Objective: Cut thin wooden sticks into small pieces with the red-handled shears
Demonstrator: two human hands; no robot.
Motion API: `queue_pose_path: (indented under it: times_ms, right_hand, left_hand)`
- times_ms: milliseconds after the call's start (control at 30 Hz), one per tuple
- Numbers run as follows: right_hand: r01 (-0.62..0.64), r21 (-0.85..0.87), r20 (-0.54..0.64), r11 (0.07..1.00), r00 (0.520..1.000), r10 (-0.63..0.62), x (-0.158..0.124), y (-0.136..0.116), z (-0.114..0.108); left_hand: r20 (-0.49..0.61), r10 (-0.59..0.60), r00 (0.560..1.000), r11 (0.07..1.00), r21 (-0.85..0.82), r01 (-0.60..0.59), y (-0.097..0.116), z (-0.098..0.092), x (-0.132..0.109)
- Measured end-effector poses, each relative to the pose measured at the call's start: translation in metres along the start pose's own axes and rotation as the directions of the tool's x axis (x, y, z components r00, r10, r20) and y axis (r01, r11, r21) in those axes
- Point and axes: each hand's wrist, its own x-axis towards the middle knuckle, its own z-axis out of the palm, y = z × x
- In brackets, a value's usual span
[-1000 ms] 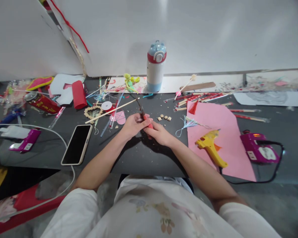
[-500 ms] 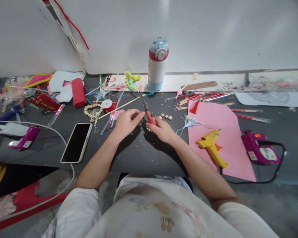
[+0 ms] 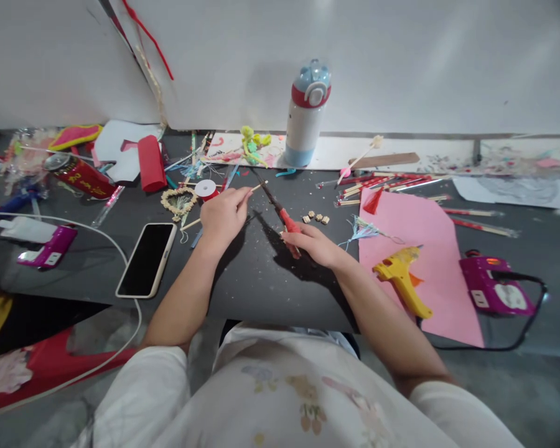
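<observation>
My left hand [image 3: 223, 214] pinches a thin wooden stick [image 3: 256, 186] that lies slanted across the dark table [image 3: 261, 280]; the stick's far end points up and right. My right hand [image 3: 313, 244] grips red-handled pliers [image 3: 284, 219], whose dark jaws reach up-left toward the stick's tip. A few small wooden cubes [image 3: 316, 218] lie just right of the pliers. A red ribbon spool [image 3: 208, 188] and a woven straw ring [image 3: 180, 200] sit left of my left hand.
A phone [image 3: 146, 259] lies face up at the left. A yellow glue gun [image 3: 401, 277] rests on pink paper [image 3: 415, 249], beside a magenta power strip [image 3: 492, 289]. A water bottle [image 3: 307, 112] stands against the white wall. Red sticks [image 3: 382, 183], a can [image 3: 79, 177] and scraps lie around.
My hands have parted: the left moved up-left and took hold of the wooden stick, and the right stayed on the pliers, now angled toward the stick. The view shifted slightly left.
</observation>
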Motion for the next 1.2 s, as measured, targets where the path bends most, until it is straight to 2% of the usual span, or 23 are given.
queue_pose_path:
  times_ms: [233,400,467,533,633,700,967,1200]
  right_hand:
    - [0.008,0.168,0.085,0.986,0.996,-0.022,0.004,0.006,-0.002]
    - [0.005,0.146,0.107,0.989,0.994,-0.021,0.004,0.006,-0.003]
    - [0.009,0.051,0.048,0.999,0.999,-0.011,0.002,0.003,-0.001]
    - [0.005,-0.129,-0.065,0.992,0.998,-0.014,0.000,0.000,0.002]
    - [-0.017,-0.392,-0.184,0.920,0.981,-0.060,-0.003,-0.004,0.006]
    - [-0.030,-0.468,-0.202,0.883,0.977,-0.073,-0.004,-0.006,0.007]
    - [-0.001,-0.543,-0.209,0.840,0.969,-0.134,-0.006,-0.006,0.011]
    - [0.029,-0.579,-0.206,0.814,0.962,-0.181,-0.007,-0.006,0.014]
  left_hand:
    - [-0.010,0.006,1.000,0.995,-0.098,-0.007,-0.001,-0.005,0.001]
    - [0.006,-0.024,1.000,0.990,-0.135,0.025,-0.002,-0.005,0.002]
    - [0.019,-0.040,0.999,0.983,-0.176,0.043,-0.002,-0.005,0.002]
    - [0.025,-0.044,0.999,0.973,-0.224,0.049,-0.003,-0.005,0.003]
    - [0.021,-0.027,0.999,0.957,-0.289,0.032,-0.004,-0.006,0.004]
    - [0.035,-0.023,0.999,0.938,-0.345,0.034,-0.005,-0.007,0.005]
    - [0.202,-0.071,0.977,0.766,-0.616,0.183,-0.014,-0.013,0.011]
    - [0.438,-0.114,0.892,0.486,-0.758,0.434,-0.019,-0.019,0.013]
